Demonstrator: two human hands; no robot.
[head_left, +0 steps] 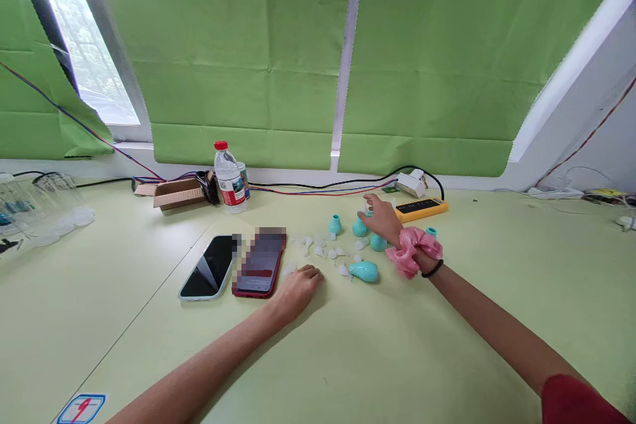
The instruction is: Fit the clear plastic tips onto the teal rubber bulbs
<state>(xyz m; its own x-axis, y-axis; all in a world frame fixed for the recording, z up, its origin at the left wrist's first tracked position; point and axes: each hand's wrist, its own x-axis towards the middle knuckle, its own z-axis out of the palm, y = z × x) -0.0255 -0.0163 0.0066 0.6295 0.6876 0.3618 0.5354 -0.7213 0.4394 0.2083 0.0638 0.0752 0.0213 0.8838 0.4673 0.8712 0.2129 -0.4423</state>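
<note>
My left hand (300,286) rests palm down on the table, its fingers curled under, beside a phone in a red case (257,265). With thumb and fingers apart, my right hand (381,217) reaches over a group of small turquoise vases, close to one vase (360,228). Something whitish shows between its fingers, too small to make out. Another vase (377,242) stands under the wrist, and one more (335,224) is farther left. A turquoise vase (364,271) lies on its side in front. Several small translucent white pieces (318,250) are scattered between my hands.
A second phone (209,267) lies to the left. Behind stand a water bottle (230,179) and an open cardboard box (179,193). A yellow-black power strip (421,209) sits beyond my right hand, with cables along the wall. Clear plastic containers (44,209) are far left.
</note>
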